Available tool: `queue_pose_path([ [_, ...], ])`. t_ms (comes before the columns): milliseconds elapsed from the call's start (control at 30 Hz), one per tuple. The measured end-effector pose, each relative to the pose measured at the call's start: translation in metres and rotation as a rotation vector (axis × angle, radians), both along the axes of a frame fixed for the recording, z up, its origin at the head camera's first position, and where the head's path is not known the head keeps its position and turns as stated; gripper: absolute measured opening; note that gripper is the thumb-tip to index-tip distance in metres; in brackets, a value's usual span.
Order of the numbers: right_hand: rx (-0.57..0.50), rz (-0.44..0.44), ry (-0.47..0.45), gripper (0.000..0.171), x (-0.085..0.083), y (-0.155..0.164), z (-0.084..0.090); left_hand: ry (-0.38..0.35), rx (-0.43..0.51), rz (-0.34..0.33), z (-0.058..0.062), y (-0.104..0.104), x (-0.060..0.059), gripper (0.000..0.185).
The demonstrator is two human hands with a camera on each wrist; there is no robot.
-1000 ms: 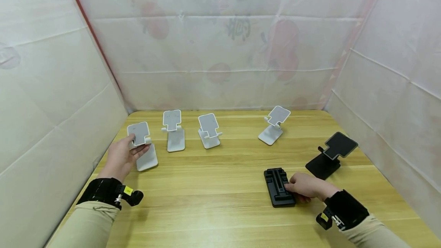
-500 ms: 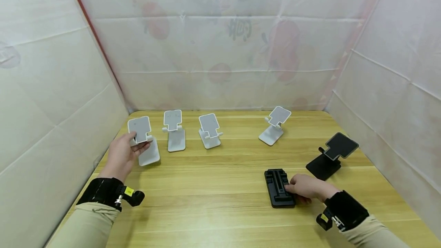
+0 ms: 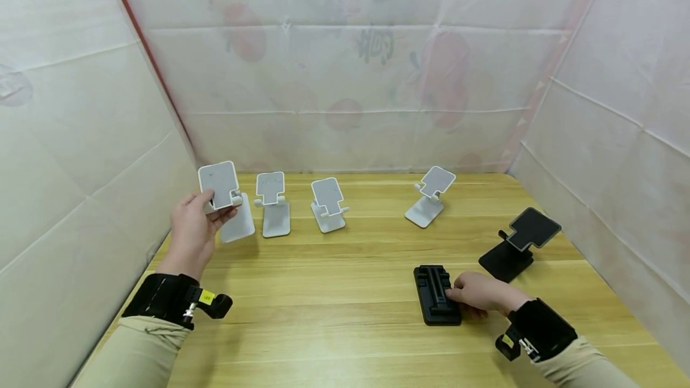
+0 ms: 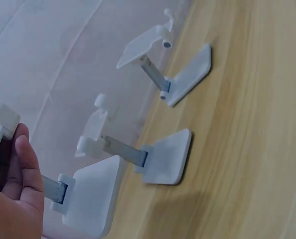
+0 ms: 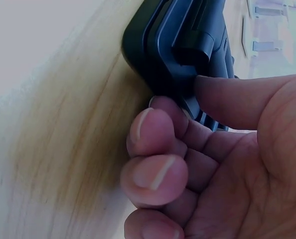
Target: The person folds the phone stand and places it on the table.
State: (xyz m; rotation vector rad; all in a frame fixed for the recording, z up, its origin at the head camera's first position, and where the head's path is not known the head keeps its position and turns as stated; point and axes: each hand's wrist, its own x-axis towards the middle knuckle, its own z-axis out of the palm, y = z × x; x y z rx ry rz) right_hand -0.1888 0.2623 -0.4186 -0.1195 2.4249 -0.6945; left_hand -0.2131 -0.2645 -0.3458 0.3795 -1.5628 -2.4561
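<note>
Seemingly placing: pinching white stand [image 3: 219, 182] with left hand [image 3: 191, 229], well left of folded stand [image 3: 436, 293] pinched in right hand [image 3: 481, 290], next probably needing level lowering.

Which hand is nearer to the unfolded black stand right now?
Right. The right hand is just on the near side of the unfolded black stand, pinching the folded black stand. The left hand is across the table, holding a white stand.
</note>
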Motion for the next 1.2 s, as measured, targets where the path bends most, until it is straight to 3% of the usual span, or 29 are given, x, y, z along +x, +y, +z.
queue_pose_path([
  [267, -0.032, -0.073, 0.079, 0.027, -0.004, 0.004, 0.006, 0.109, 0.026, 0.035, 0.017, 0.018, 0.002, 0.026],
  [667, -0.103, -0.111, 0.161, 0.031, -0.012, -0.007, 0.025, 0.202, -0.011, -0.035, 0.035, 0.055, 0.009, 0.022],
  [900, -0.164, -0.097, 0.233, 0.028, -0.018, -0.022, 0.039, 0.219, -0.077, -0.082, 0.038, 0.075, 0.012, 0.02],
  [1200, -0.243, -0.045, 0.335, 0.024, -0.027, -0.05, 0.055, 0.197, -0.139, -0.151, 0.032, 0.106, 0.01, 0.015],
])
